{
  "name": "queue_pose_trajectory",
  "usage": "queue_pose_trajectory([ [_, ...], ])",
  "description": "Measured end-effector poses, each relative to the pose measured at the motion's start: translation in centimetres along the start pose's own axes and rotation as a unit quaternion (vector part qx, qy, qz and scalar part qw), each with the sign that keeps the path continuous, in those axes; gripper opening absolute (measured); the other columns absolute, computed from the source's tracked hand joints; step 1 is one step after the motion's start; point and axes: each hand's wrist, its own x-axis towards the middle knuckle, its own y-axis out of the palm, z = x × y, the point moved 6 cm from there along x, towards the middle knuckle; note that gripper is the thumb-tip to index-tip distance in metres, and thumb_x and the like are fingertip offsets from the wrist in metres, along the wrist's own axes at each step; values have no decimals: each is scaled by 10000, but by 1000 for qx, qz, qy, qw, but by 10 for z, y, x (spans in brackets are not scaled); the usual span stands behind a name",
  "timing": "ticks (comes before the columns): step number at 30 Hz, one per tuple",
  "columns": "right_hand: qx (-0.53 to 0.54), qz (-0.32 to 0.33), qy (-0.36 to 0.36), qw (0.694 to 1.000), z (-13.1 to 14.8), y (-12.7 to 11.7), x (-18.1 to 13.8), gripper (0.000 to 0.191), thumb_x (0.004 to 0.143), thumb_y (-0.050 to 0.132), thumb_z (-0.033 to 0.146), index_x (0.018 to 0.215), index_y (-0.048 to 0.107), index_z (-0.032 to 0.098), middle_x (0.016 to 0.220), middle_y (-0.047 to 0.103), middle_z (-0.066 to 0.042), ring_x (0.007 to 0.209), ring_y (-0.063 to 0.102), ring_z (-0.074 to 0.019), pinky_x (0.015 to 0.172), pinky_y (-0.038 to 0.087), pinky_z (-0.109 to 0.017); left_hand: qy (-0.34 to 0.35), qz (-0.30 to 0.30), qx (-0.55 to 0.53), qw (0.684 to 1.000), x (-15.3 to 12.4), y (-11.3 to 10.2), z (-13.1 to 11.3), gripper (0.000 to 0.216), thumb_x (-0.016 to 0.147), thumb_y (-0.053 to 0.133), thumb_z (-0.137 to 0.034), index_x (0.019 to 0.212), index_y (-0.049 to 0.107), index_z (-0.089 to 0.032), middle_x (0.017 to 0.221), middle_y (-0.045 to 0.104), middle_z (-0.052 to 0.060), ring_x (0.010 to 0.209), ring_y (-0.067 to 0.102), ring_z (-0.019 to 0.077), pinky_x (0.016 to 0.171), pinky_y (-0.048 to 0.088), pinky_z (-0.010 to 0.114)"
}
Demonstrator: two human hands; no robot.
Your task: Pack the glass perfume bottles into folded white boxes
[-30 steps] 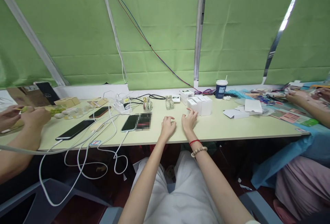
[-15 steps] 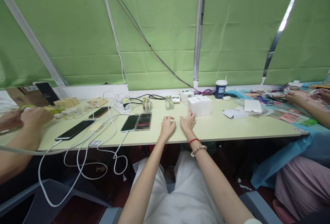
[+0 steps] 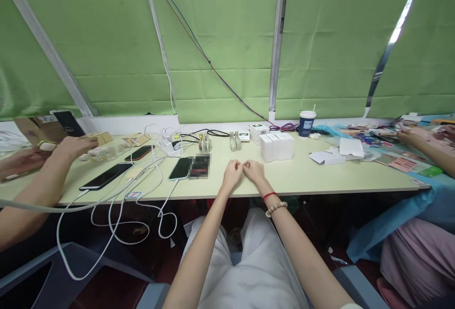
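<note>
My left hand (image 3: 232,174) and my right hand (image 3: 254,170) meet at the fingertips above the table's front part. The fingers of both are curled in and pressed together. Whatever may be between them is too small or hidden to make out. Beyond my right hand stands a block of white small boxes (image 3: 277,148), packed side by side and apart from the fingers. Small glass bottles (image 3: 235,141) stand behind my hands, with more glass bottles (image 3: 205,143) further left. A phone (image 3: 179,168) on a white cable lies left of my left hand, beside a blurred-out dark item (image 3: 199,166).
White cables (image 3: 156,181) loop over the table's front edge from a power strip (image 3: 168,145). A blue paper cup (image 3: 306,124) with a straw and unfolded white cartons (image 3: 334,152) are to the right. Other people's hands (image 3: 76,148) work at the left and far right.
My right hand has moved left, away from the white boxes, and its fingers have curled in to meet my left hand. The co-worker's hand at left has shifted right.
</note>
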Motion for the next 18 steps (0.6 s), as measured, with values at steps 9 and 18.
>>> queue_pose_trajectory([
  [9, -6, 5, -7, 1000, -3, 4, 4, 202, 800, 487, 258, 823, 684, 223, 805, 690, 2, 792, 595, -136, 768, 314, -260, -22, 25, 30, 999, -4, -1, 1, 228, 666, 391, -89, 499, 271, -188, 502, 271, -33, 537, 291, 115, 527, 213, 255],
  [18, 9, 4, -19, 1000, -4, 4, 4, 195, 785, 488, 249, 820, 677, 215, 772, 676, -1, 765, 582, -140, 764, 307, -265, -14, 37, 44, 998, -8, -3, -6, 338, 770, 404, -321, 467, 375, -173, 498, 310, -30, 525, 290, 98, 534, 226, 235],
])
